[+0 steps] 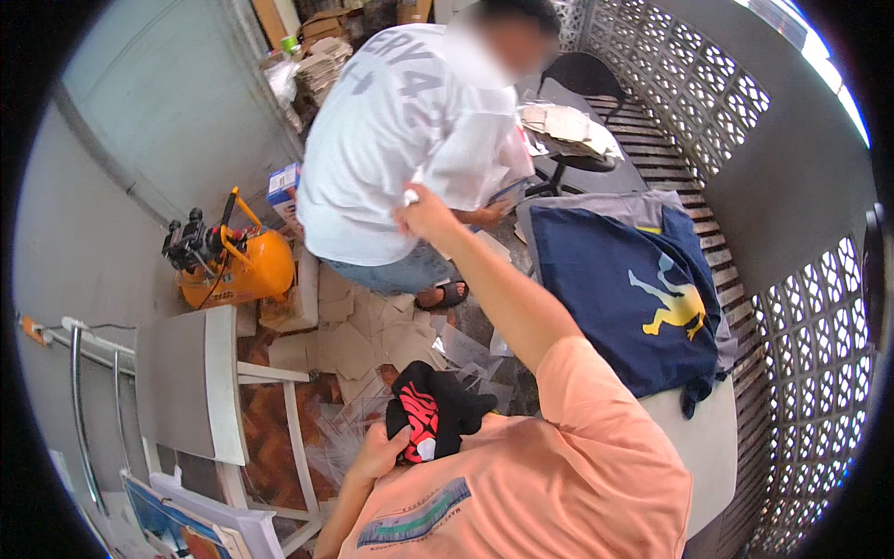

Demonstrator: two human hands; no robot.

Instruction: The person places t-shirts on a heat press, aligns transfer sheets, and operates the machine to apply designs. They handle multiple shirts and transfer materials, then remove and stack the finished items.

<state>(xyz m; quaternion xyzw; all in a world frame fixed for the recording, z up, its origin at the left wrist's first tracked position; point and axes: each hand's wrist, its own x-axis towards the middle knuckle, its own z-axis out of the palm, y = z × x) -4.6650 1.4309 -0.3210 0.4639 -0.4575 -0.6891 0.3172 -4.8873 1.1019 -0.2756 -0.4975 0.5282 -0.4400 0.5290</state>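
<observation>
The navy shirt (pixel 596 289) lies spread already; the black cloth (pixel 453 402), clenched in the left hand (pixel 377 454), is bunched (whether the right hand (pixel 425 216) holds anything, I can't tell).

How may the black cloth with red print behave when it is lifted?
The black cloth would probably hang floppy, since it bunches in soft folds. It is likely light, as only the left hand appears to grip it.
</observation>
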